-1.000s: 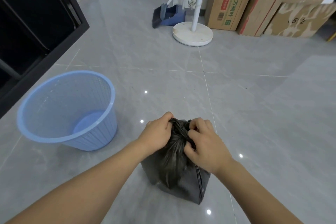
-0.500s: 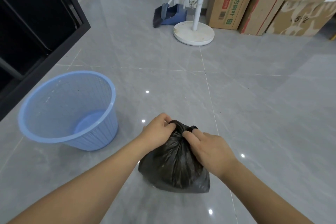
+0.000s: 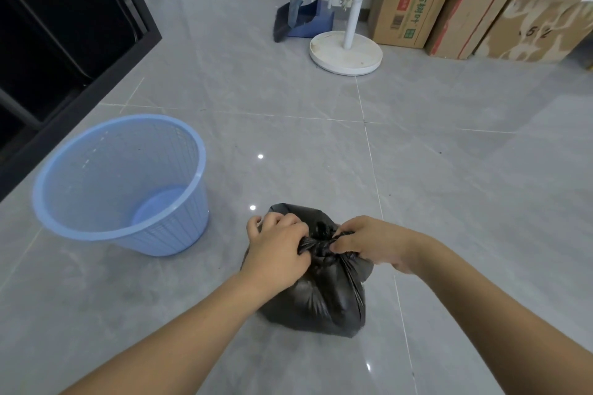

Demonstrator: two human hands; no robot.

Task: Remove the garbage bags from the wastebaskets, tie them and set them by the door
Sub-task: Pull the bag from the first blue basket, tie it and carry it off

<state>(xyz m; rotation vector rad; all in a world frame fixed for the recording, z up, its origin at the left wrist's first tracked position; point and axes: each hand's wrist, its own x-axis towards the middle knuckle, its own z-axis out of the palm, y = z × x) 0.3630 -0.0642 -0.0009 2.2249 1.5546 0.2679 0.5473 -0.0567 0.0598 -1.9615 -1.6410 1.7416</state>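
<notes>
Tying step: left hand and right hand each grip the black garbage bag neck ends, on floor beside empty blue wastebasket. Next: cinch knot, carry to door.

A home, most likely a living area or hallway: glossy grey floor tiles, a light blue plastic wastebasket, a broom and dustpan by a white round-based stand, and cardboard boxes stacked along the wall (one printed with Chinese characters)
</notes>
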